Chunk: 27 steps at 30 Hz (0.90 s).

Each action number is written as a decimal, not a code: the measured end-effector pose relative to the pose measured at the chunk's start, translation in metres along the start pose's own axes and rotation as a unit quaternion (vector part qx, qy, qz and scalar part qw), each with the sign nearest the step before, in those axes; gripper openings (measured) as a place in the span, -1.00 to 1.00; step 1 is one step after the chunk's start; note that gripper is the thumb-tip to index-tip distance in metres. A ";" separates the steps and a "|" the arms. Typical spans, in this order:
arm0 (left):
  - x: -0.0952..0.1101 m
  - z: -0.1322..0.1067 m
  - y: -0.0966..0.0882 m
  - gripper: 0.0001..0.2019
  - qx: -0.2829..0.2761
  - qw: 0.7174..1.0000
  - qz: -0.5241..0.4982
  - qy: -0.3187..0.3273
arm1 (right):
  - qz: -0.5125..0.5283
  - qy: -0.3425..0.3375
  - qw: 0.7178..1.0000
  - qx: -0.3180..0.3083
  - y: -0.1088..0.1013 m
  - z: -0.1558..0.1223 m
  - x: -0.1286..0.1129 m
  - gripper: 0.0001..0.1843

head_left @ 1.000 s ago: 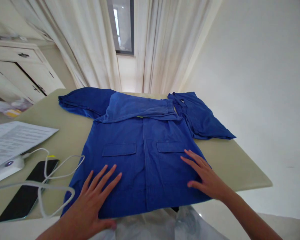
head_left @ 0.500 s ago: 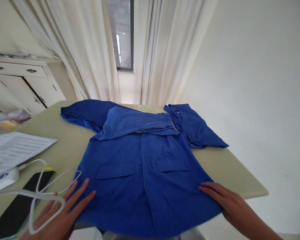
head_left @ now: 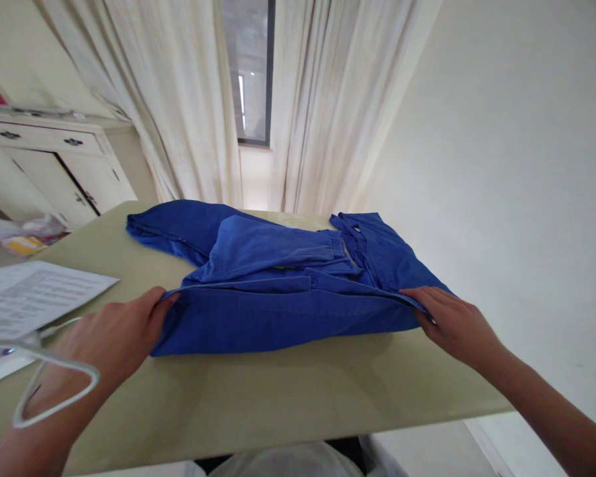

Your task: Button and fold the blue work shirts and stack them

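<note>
A blue jacket [head_left: 278,324] lies on the table with its lower part folded up and away from me. My left hand [head_left: 124,328] pinches the left end of the hem, and my right hand [head_left: 449,324] grips the right end. Between them the hem is stretched nearly straight, with a button showing near its middle. Behind it, a lighter blue sleeve [head_left: 273,245] with a gathered cuff lies across the jacket. More blue cloth [head_left: 387,248] spreads at the far right, and a dark blue part [head_left: 171,225] reaches to the far left.
Printed paper [head_left: 44,288] lies on the table [head_left: 278,397] at the left. A white cable [head_left: 59,361] loops in front of my left forearm. Beyond stand a white cabinet [head_left: 49,159] and cream curtains [head_left: 189,99]. A white wall [head_left: 516,165] rises at the right.
Both hands have moved up and away from me, now gripping the hem. The jacket's lower part, flat before with two pocket flaps showing, is folded over; the table's near part is uncovered.
</note>
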<state>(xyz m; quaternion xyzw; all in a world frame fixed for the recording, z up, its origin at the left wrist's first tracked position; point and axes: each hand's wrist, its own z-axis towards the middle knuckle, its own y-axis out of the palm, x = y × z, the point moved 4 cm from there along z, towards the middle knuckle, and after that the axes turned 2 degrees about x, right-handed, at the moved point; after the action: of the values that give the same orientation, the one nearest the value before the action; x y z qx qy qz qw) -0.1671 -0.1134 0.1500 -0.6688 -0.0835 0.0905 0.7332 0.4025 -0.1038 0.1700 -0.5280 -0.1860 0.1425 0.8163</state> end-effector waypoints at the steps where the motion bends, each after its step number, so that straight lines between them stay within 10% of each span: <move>1: 0.002 0.004 -0.001 -0.36 -0.002 0.999 0.011 0.030 | 0.005 -0.001 1.000 -0.001 0.000 0.001 0.002 -0.56; 4: 0.004 0.009 -0.014 -0.37 0.043 0.994 -0.020 0.093 | 0.013 -0.002 1.000 0.005 0.000 0.006 0.007 -0.58; 8: -0.001 0.020 -0.028 -0.43 0.148 0.982 -0.114 0.004 | -0.018 0.025 0.999 0.022 -0.008 0.019 0.009 -0.64; 15: 0.005 0.058 -0.046 -0.54 0.219 0.857 -0.462 0.070 | -0.088 0.074 0.991 0.067 -0.033 0.055 0.020 -0.71; 23: 0.030 0.130 -0.072 -0.59 0.247 0.894 -0.373 -0.003 | -0.025 0.088 0.996 -0.002 -0.017 0.169 0.074 -0.75; 27: 0.075 0.194 -0.052 -0.19 0.222 0.884 -0.410 0.045 | 0.045 0.275 0.959 0.044 0.030 0.228 0.109 -0.45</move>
<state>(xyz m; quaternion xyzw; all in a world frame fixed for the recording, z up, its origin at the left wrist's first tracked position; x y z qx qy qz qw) -0.1404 0.0878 0.2193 -0.3982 -0.2949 -0.2316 0.8372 0.3946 0.1397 0.2442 -0.5180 0.0761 0.0370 0.8512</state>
